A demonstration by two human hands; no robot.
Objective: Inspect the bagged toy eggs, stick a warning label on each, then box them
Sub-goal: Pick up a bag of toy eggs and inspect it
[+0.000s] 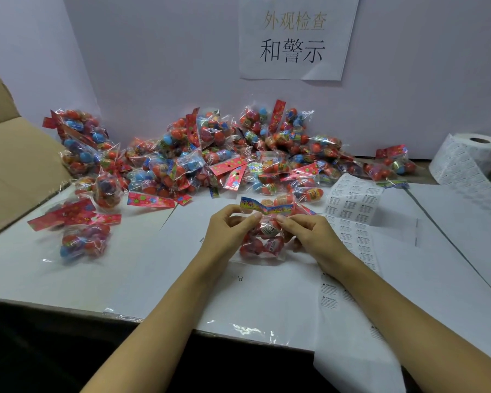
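A clear bag of red toy eggs (262, 242) with a blue printed header lies on the white table in front of me. My left hand (228, 226) pinches the bag's upper left part, and my right hand (306, 234) pinches its upper right part, both just under the header. A strip of white warning labels (352, 208) runs along the table right of my right hand. A big pile of bagged toy eggs (210, 154) lies against the back wall. The cardboard box (17, 165) stands open at the left.
A roll of labels (465, 157) sits at the far right. Two bags of eggs (82, 239) lie apart at the left near the box flap. A paper sign (295, 35) hangs on the wall. The table's front edge (68, 304) is close to me.
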